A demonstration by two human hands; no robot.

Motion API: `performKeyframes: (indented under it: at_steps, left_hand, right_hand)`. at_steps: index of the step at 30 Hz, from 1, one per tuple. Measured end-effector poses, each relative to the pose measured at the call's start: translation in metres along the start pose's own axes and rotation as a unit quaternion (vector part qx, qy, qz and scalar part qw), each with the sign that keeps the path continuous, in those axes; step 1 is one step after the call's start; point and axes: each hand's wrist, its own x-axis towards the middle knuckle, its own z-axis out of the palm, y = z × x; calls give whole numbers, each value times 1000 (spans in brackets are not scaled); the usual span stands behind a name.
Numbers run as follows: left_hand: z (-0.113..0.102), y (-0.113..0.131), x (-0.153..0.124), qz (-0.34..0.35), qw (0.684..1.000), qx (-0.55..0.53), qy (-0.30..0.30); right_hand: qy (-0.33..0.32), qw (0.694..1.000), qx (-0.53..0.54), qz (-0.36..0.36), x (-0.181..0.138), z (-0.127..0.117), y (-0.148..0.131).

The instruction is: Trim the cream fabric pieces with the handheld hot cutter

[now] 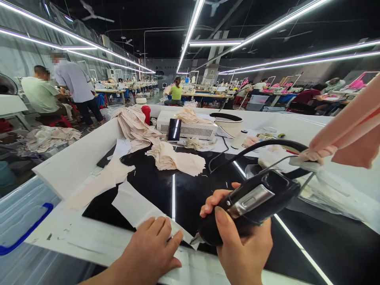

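My right hand [240, 241] is wrapped round a black corded power tool [249, 206] with a silver plate on its side. The tool tilts down to the left, and its small metal tip touches or nearly touches the right end of a white strip [136, 204], paper or cloth. My left hand [154, 245] lies on that strip near the tip, fingers stretched out and pressing it against the glossy black board [190, 194]. Beyond my hands lies a stack of cream fabric pieces [175, 158]. A single pale piece [103, 180] rests to the left.
White walls [71, 170] edge the table. A vented white box [187, 126], a round bin [227, 124] and draped cloth [133, 126] stand at the back. A pink cloth [350, 118] hangs at the tool's cord. A clear plastic tub [26, 213] is at left; people sit at sewing tables beyond.
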Motion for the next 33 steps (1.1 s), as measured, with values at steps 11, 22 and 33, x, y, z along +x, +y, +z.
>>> performKeyframes:
  at_steps: [11, 22, 33]
  left_hand:
    - [1, 3, 3, -9, 1000, 2, 28]
    - [2, -2, -1, 7, 999, -17, 41]
    - [0, -5, -1, 19, 998, -29, 61]
  right_hand:
    - [-12, 999, 36, -17, 20, 20, 11]
    - [-45, 998, 30, -28, 19, 28, 22]
    - [-41, 997, 60, -15, 20, 38, 28]
